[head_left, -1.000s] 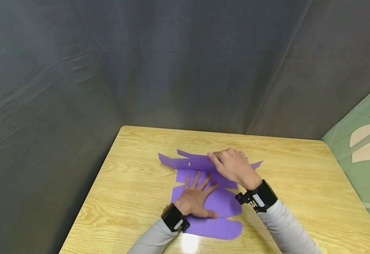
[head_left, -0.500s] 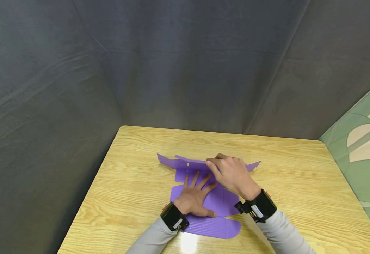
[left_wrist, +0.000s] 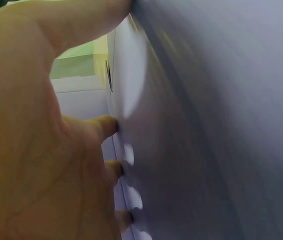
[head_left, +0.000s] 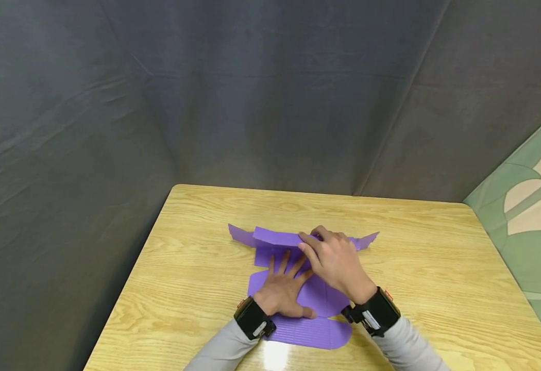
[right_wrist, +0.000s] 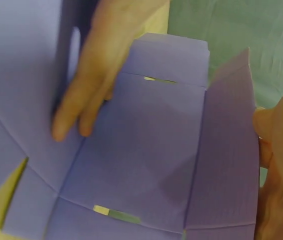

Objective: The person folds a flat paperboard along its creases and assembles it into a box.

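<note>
An unfolded purple cardboard box (head_left: 319,296) lies on the table, its far panel standing up with side flaps sticking out. My left hand (head_left: 282,293) presses on the middle of the cardboard, fingers spread wide. In the left wrist view its fingertips (left_wrist: 112,172) touch the sheet. At the far panel, my right hand (head_left: 342,265) grips the edge of the top flap (head_left: 270,236), which bends towards me. The right wrist view shows this flap (right_wrist: 224,155) beside the curled fingers (right_wrist: 265,122), partly hidden behind it. Narrow slots run along the panel's creases.
A wood-grain table (head_left: 191,268) carries the cardboard, with bare surface on both sides. Dark grey fabric (head_left: 270,103) hangs behind and to the left. Green and beige patterned cloth (head_left: 539,257) stands at the right.
The top flap has folded down towards me from its upright position, with my right hand moving nearer alongside it. My left hand stays pressed in place.
</note>
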Available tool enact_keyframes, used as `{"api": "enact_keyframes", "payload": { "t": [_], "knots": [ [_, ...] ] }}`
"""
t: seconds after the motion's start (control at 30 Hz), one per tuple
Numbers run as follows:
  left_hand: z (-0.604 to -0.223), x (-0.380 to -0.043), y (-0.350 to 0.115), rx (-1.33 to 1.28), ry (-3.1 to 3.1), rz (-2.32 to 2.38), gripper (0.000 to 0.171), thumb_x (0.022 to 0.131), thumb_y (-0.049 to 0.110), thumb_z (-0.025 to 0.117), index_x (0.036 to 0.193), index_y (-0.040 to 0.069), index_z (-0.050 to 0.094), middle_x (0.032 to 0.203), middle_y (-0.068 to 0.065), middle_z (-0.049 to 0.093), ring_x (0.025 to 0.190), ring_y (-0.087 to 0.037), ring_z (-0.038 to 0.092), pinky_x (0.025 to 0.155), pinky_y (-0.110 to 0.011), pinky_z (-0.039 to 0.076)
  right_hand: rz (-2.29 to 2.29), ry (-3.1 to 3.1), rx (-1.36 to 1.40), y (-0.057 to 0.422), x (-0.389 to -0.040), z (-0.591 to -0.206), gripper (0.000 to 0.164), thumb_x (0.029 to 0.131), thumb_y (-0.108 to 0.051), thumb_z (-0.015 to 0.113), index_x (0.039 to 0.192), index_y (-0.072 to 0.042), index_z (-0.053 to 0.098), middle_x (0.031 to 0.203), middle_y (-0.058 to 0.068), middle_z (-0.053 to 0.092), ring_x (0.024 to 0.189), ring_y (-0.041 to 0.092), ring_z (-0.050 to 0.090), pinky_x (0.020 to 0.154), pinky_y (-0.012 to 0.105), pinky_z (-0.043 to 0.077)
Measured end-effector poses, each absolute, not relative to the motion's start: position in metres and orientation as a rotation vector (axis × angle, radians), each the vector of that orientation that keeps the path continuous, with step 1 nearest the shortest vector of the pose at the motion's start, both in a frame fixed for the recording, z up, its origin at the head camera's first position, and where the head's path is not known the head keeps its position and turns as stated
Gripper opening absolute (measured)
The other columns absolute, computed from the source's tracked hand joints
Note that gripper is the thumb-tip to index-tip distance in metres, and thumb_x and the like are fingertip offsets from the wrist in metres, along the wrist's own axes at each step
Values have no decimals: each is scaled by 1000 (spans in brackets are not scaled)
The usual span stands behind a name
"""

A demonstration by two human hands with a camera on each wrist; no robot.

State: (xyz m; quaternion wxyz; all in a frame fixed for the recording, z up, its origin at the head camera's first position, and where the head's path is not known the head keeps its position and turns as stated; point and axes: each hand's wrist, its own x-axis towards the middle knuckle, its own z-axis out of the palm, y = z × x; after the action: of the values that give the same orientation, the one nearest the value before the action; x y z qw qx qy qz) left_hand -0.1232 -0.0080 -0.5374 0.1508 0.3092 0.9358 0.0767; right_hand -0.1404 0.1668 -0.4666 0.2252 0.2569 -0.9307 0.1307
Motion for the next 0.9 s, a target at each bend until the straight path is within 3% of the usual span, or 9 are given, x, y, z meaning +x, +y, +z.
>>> {"api": "enact_keyframes", "payload": {
  "t": [0.3, 0.43, 0.63, 0.73, 0.8, 0.9],
  "knots": [
    [-517, -113, -10, 902, 2710, 169, 107, 86, 76, 71, 171, 39, 20, 181, 4, 9, 166, -38, 13, 130, -66, 21, 317, -2543, 701, 168, -135, -480, 40, 107, -36, 62, 137, -12, 74, 122, 19, 70, 106, 38, 72, 102, 58, 54],
    [-510, -106, -16, 965, 2686, 265, 100, 92, 67, 71, 172, 28, 24, 181, -1, 14, 165, -40, 18, 130, -60, 26, 324, -2527, 696, 168, -132, -487, 42, 108, -37, 60, 137, -10, 73, 125, 21, 69, 113, 39, 70, 104, 58, 53],
    [-486, -103, -43, 1125, 2665, 477, 65, 100, 47, 72, 153, 13, 58, 161, -4, 53, 153, -31, 43, 129, -45, 34, 343, -2488, 674, 168, -131, -494, 43, 109, -39, 57, 135, -9, 74, 124, 22, 68, 115, 40, 68, 104, 59, 52],
    [-473, -104, -60, 1137, 2717, 640, 47, 101, 40, 73, 139, 13, 68, 141, -1, 67, 135, -21, 61, 116, -40, 49, 352, -2479, 658, 168, -130, -496, 43, 108, -39, 59, 134, -9, 75, 124, 22, 68, 115, 39, 68, 103, 58, 52],
    [-468, -107, -71, 1099, 2795, 793, 34, 100, 34, 76, 128, 14, 73, 125, 1, 73, 116, -15, 69, 99, -35, 58, 362, -2479, 653, 167, -130, -497, 43, 107, -39, 60, 135, -10, 75, 124, 21, 68, 115, 39, 68, 103, 58, 52],
    [-468, -113, -86, 1016, 2975, 1024, 21, 95, 25, 82, 112, 15, 73, 104, 1, 73, 94, -13, 71, 78, -29, 60, 374, -2474, 655, 166, -131, -497, 42, 106, -38, 62, 135, -11, 74, 124, 21, 68, 115, 38, 67, 104, 58, 51]
  ]
}}
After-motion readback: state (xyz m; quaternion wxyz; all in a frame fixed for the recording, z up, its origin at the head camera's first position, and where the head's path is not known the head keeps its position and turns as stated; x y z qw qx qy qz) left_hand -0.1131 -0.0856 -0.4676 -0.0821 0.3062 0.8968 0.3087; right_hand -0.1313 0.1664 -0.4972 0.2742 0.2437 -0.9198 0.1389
